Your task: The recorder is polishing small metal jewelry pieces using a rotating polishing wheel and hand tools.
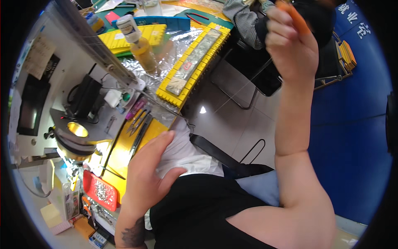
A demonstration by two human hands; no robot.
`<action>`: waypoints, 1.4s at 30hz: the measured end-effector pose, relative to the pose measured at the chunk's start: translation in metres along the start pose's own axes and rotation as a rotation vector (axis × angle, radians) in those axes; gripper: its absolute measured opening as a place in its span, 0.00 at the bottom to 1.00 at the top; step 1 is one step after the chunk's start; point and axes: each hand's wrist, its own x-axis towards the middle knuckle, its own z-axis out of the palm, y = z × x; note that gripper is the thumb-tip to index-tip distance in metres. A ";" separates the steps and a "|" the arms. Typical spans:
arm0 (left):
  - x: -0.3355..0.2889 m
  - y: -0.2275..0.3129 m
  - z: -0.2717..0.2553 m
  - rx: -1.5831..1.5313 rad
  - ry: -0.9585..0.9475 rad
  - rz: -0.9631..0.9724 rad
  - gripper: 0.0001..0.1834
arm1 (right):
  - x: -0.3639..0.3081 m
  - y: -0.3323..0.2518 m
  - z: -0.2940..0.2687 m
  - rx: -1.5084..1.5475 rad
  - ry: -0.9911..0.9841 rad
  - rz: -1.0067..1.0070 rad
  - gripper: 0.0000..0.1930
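At the upper right, well apart from the yellow mat (155, 129), the right hand (292, 47) is holding up a blurred orange object (295, 17), its fingers wrapping closely around it; what it is, I cannot tell. Beside the mat, the left hand (145, 172) is hovering, thumb and forefinger standing wide apart with nothing visible between them. The step in hand is seemingly holding the orange object aloft; the next move is probably calling for a firm right grip, the left avoiding the black tool (143, 132) nearby.
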 end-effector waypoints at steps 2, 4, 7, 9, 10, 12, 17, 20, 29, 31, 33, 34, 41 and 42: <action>-0.007 -0.012 -0.002 0.106 -0.058 0.061 0.35 | -0.054 -0.028 -0.025 -0.339 0.348 -0.237 0.13; -0.006 -0.011 0.001 0.100 -0.015 0.063 0.29 | -0.083 -0.050 -0.031 -0.778 0.287 -0.296 0.13; 0.024 -0.002 0.004 -0.119 -0.048 0.142 0.19 | -0.081 -0.032 -0.039 -0.908 0.400 -0.320 0.11; 0.055 -0.006 0.013 -0.140 -0.040 0.212 0.18 | -0.071 -0.011 -0.049 -0.883 0.403 -0.236 0.10; 0.070 -0.015 0.024 -0.082 -0.011 0.212 0.17 | -0.070 -0.004 -0.052 -0.880 0.433 -0.197 0.08; 0.091 -0.030 0.038 -0.023 0.009 0.064 0.12 | -0.067 0.017 -0.069 -0.922 0.449 -0.126 0.06; 0.144 -0.071 0.064 0.155 0.058 0.211 0.14 | -0.068 0.103 -0.124 -1.308 0.577 -0.019 0.03; 0.172 -0.083 0.071 0.298 -0.013 0.255 0.20 | -0.064 0.143 -0.148 -1.418 0.641 -0.092 0.04; 0.200 -0.102 0.090 0.407 -0.079 0.340 0.33 | -0.048 0.145 -0.153 -1.628 0.586 -0.140 0.03; 0.202 -0.102 0.092 0.410 -0.086 0.338 0.33 | -0.046 0.139 -0.151 -1.696 0.550 -0.109 0.03; 0.202 -0.103 0.092 0.419 -0.089 0.337 0.33 | -0.044 0.135 -0.154 -1.704 0.519 -0.077 0.05; 0.202 -0.103 0.093 0.434 -0.088 0.343 0.33 | -0.044 0.134 -0.155 -1.698 0.515 -0.077 0.05; 0.202 -0.103 0.095 0.481 -0.074 0.375 0.32 | -0.052 0.136 -0.166 -1.728 0.461 -0.110 0.03; 0.201 -0.104 0.092 0.490 -0.053 0.364 0.32 | -0.052 0.141 -0.168 -1.709 0.492 -0.128 0.04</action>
